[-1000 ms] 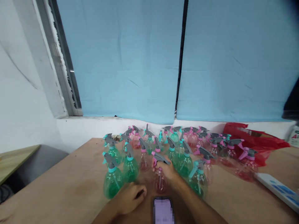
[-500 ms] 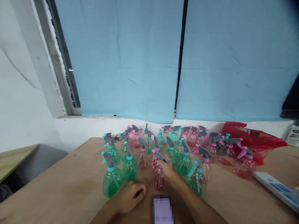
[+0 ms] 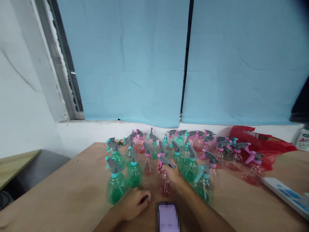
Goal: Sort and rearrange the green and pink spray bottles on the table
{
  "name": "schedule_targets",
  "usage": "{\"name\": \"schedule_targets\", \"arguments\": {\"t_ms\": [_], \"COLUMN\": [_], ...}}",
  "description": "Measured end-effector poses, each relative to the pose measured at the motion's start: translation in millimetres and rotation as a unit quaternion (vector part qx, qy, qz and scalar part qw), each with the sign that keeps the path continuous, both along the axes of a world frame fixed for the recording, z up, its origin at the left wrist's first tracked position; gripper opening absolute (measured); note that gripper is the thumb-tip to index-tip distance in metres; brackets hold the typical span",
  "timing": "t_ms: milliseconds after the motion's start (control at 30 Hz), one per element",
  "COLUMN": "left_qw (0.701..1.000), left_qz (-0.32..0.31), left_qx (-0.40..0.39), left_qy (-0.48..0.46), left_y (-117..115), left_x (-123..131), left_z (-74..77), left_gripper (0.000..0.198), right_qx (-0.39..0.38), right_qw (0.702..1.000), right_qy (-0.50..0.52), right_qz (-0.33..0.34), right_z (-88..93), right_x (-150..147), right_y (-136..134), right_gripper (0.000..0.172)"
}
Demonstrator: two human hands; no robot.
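A pink spray bottle (image 3: 165,187) with a grey and pink trigger head stands upright near the middle of the table. My right hand (image 3: 172,171) is closed around its neck, just under the sprayer. My left hand (image 3: 135,203) rests on the table, fingers curled inward; whether anything is inside them is hidden. Right beside that hand stands a green spray bottle (image 3: 116,188), and a second green spray bottle (image 3: 134,175) is just behind it. A green spray bottle (image 3: 204,190) stands close to my right forearm. In front of me, between my arms, lies a phone (image 3: 168,217).
Several more green and pink spray bottles crowd the back of the wooden table (image 3: 65,183). A red plastic bag (image 3: 263,145) lies at the right rear. Nearer is a white and blue box (image 3: 287,195), with a labelled white bottle (image 3: 303,140) at the far right. Blue curtains (image 3: 125,64) hang behind.
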State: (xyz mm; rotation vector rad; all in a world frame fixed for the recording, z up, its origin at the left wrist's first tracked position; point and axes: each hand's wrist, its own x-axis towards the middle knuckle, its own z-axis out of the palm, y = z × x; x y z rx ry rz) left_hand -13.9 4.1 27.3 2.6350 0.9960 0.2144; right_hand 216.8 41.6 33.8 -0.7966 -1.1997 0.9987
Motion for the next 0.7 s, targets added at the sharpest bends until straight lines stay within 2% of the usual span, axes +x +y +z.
{"name": "schedule_targets", "arguments": {"t_ms": [67,200,300,400,533,600,700], "left_qw": [1.0,1.0,1.0,1.0,1.0,1.0,0.999], "left_qz": [-0.005,-0.007,-0.01,-0.012,-0.005,-0.011,-0.01], "left_qx": [0.006,0.012,0.015,0.023,0.022,0.015,0.002], "left_qy": [-0.001,-0.003,-0.006,-0.004,0.01,0.005,-0.05], "left_y": [1,2,2,1,-2,-2,-4], "left_x": [0,-1,-1,0,2,3,1], "left_z": [-1.7,-5.0,-4.9,-3.0,-1.6,-2.7,-7.9], "left_gripper": [0.016,0.015,0.015,0.014,0.016,0.018,0.017], "right_qx": [-0.021,0.001,0.038,0.055,0.067,0.073,0.101], "right_qw": [1.0,0.999,0.997,0.996,0.997,0.997,0.994], "right_qy": [-0.003,-0.045,-0.063,-0.031,-0.005,-0.004,-0.012], "right_qz": [-0.011,-0.01,0.025,0.059,0.043,0.016,-0.025], "right_z": [-3.4,-0.2,6.3,15.1,39.0,55.1,78.1], "right_x": [0,2,3,3,-2,-9,-26], "right_y": [1,-1,-4,-12,-28,-39,-56], "right_gripper": [0.01,0.017,0.02,0.024,0.01,0.014,0.021]}}
